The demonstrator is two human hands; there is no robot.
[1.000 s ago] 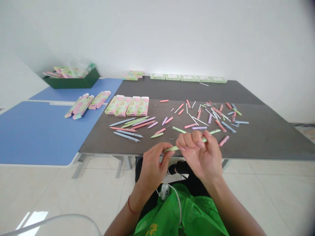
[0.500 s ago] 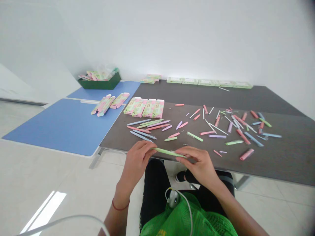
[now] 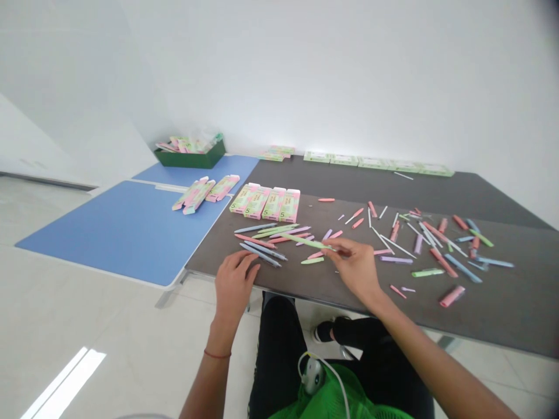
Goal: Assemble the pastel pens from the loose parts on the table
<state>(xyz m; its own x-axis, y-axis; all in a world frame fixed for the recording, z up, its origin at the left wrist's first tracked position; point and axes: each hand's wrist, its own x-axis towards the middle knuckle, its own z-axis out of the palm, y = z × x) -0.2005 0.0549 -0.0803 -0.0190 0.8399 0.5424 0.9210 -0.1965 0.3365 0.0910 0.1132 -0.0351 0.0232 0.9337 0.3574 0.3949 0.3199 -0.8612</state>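
A light green pen is pinched at its right end by my right hand. It is held out to the left over the table, its far end above a group of finished-looking pens in blue, green, purple and red. My left hand rests at the table's front edge, fingers curved but apart and holding nothing, close to the blue pens. Just left of my right hand lies a short green pen barrel. Behind the pens stand several flat pink-and-green boxes side by side.
Loose barrels, white refills and small parts are scattered across the right side of the dark table. Folded boxes lie on the blue board. A green bin and a row of boxes stand along the wall.
My left hand has let go of the green pen and dropped to the table edge. My right hand has carried the pen forward over the pen group. The view has shifted slightly.
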